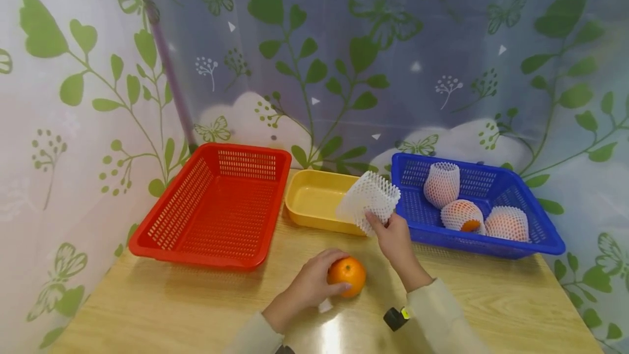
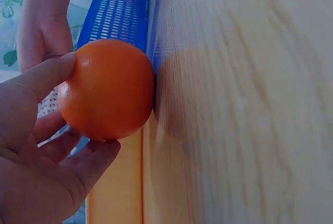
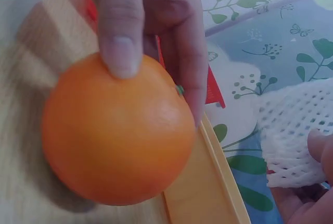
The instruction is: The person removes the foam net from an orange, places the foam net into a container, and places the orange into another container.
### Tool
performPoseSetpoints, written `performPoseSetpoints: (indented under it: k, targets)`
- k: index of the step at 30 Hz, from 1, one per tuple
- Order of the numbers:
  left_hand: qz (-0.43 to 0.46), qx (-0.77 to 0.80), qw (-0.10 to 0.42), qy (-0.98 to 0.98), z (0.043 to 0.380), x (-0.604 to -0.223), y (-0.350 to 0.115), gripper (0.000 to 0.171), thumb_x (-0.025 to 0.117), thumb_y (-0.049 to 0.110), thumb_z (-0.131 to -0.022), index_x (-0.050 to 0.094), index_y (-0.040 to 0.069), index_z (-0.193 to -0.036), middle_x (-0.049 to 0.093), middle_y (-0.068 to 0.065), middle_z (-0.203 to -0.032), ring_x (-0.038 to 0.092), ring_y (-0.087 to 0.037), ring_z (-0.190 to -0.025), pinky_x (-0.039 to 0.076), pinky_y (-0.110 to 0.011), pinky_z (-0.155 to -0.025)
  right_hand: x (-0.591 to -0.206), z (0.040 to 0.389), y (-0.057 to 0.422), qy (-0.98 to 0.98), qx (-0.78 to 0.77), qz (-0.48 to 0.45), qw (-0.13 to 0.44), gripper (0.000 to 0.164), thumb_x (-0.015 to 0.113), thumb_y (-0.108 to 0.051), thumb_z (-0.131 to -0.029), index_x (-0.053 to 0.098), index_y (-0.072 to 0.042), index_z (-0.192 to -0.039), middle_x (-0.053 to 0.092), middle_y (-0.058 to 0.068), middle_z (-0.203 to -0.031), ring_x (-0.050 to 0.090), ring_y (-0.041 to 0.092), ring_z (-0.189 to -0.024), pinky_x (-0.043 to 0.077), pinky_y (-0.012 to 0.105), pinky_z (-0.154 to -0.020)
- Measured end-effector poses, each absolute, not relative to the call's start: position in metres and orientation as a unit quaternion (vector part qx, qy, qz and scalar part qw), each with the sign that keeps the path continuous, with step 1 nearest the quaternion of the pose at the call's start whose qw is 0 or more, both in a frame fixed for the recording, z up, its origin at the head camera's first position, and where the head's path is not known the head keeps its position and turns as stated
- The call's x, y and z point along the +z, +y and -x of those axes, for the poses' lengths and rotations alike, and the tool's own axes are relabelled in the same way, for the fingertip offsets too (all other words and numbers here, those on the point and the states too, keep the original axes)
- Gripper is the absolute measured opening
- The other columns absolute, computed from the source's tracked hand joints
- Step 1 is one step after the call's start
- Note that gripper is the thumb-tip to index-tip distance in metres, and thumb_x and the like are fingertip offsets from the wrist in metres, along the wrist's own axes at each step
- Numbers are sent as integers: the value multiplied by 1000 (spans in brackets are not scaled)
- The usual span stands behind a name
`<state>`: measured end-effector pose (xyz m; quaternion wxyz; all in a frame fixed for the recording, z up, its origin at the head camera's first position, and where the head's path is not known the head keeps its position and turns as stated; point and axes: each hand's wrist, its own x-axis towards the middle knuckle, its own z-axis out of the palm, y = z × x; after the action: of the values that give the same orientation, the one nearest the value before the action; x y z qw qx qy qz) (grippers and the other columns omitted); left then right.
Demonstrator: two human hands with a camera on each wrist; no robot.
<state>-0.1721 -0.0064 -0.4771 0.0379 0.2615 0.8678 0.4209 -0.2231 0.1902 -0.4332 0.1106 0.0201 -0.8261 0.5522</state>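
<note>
On the wooden table, my left hand (image 1: 314, 280) grips an orange (image 1: 348, 276) from its left side, thumb near me and fingers behind. The left wrist view shows the orange (image 2: 109, 91) bare and touching or very near the tabletop. My right hand (image 1: 393, 239) pinches a white foam net sleeve (image 1: 373, 198) above the right end of the yellow tray (image 1: 314, 220). In the right wrist view the foam net sleeve (image 3: 296, 130) hangs from the thumb and fingers, with no fruit seen in it.
A red basket (image 1: 206, 258) stands at the left. At the right, a blue basket (image 1: 491, 242) holds several net-wrapped fruits (image 1: 462, 214). Behind them hangs a leaf-patterned curtain (image 1: 314, 70). A small black object with a yellow-green mark (image 1: 395, 318) is by my right sleeve.
</note>
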Motion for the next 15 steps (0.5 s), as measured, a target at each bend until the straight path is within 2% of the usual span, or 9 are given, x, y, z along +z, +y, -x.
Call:
performPoseSetpoints:
  k: [3, 9, 15]
  targets:
    - [-270, 420, 38, 866, 172, -478, -8, 56, 79, 20, -82, 57, 8, -131, 56, -4, -134, 53, -23, -122, 41, -39, -105, -430, 230, 187, -821, 559, -16, 117, 37, 65, -21, -94, 60, 5, -120, 65, 22, -116, 63, 30, -103, 53, 39, -89]
    - [-279, 425, 37, 860, 173, -479, -10, 55, 80, 20, -82, 57, 9, -131, 56, -2, -132, 53, -20, -121, 41, -37, -105, -427, 246, 182, -828, 548, -1, 118, 39, 69, -16, -91, 57, 4, -123, 65, 22, -116, 63, 30, -102, 54, 41, -87]
    - [-274, 423, 44, 863, 173, -478, -10, 55, 79, 22, -82, 57, 12, -131, 56, -1, -134, 53, -20, -122, 41, -37, -106, -422, 259, 179, -825, 558, 4, 91, 48, 70, -10, -90, 51, 2, -132, 63, 27, -120, 64, 37, -105, 54, 46, -87]
